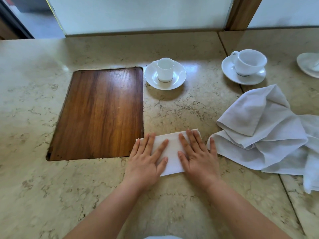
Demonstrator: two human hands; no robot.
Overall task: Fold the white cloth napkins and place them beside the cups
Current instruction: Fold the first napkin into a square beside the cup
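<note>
A folded white napkin lies flat on the marble counter in front of me. My left hand presses its left part with straight, spread fingers. My right hand presses its right part the same way. A loose heap of unfolded white napkins lies to the right, close to my right hand. Farther back stand a small straight white cup on a saucer and a wider white cup on its own saucer.
A dark wooden panel is set into the counter left of my hands. Another white dish shows at the right edge. A wall and a wooden post run along the back.
</note>
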